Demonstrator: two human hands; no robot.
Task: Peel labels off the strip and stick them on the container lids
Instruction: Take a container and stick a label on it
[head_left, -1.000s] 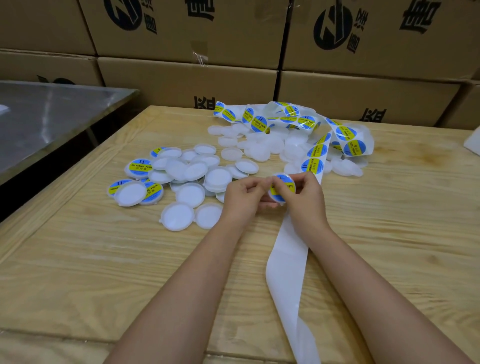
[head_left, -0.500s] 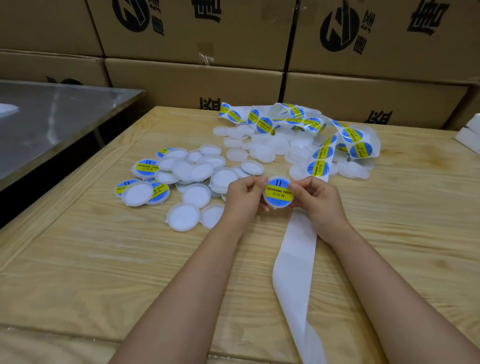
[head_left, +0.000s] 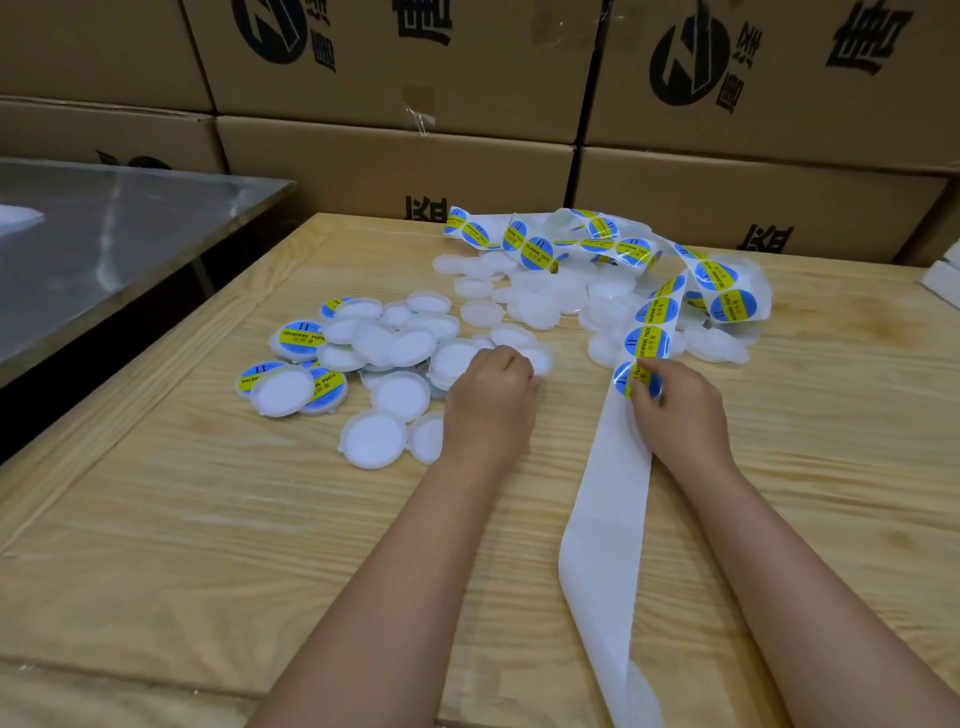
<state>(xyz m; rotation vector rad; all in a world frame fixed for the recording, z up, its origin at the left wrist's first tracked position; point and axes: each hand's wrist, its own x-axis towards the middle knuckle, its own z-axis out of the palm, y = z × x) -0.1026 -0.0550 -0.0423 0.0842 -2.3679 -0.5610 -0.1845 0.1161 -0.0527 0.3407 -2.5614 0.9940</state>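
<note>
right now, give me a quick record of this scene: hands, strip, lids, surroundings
left hand: fingers curled at the edge of the lid pile; grip unclear
right hand: pinches the nearest label
strip: bare near the person, labels further along, tangled at the far end
labelled lids: a few, left of the pile
plain lids: many, loosely heaped
table: wood, boxes behind

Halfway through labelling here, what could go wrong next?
The label the right hand pinches could fold onto itself and crease. Some labelled lids lie mixed among plain lids, so the left hand may pick a finished one. Tugging the strip could drag lids beneath its tangle.
</note>
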